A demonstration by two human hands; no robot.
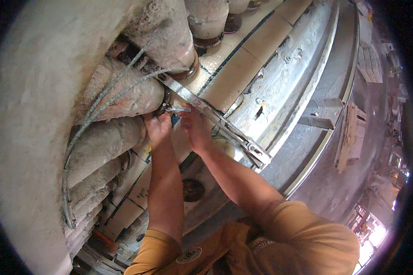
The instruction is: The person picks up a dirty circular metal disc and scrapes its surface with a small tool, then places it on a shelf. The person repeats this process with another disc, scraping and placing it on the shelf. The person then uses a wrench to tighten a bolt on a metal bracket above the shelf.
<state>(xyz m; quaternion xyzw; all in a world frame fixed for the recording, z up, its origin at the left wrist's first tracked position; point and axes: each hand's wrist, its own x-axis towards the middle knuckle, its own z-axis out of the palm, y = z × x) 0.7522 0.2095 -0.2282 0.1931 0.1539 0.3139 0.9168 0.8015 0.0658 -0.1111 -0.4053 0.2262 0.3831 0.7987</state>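
Observation:
Both my arms reach up to a short silvery metal piece (pixel 178 109) with a knobbly end, beside the rim of a stout grey cylinder (pixel 124 89). My right hand (pixel 193 127) is closed at its smooth end, the fingers partly hidden behind the hand. Under the knobbly end, my left hand (pixel 158 127) has its fingers curled up against the cylinder's rim; what they pinch is hidden. Just beyond my hands, a long slotted metal bar (pixel 202 105) runs slantwise from the cylinders to the ledge.
Several dusty cylinders line the left, along a curved pale wall (pixel 27 114). Two loose grey cables (pixel 101 98) loop over them. Beige tiles (pixel 243 57) and a curved metal ledge (pixel 284 87) extend to the upper right. Wooden pallets (pixel 351 135) lie lower, at far right.

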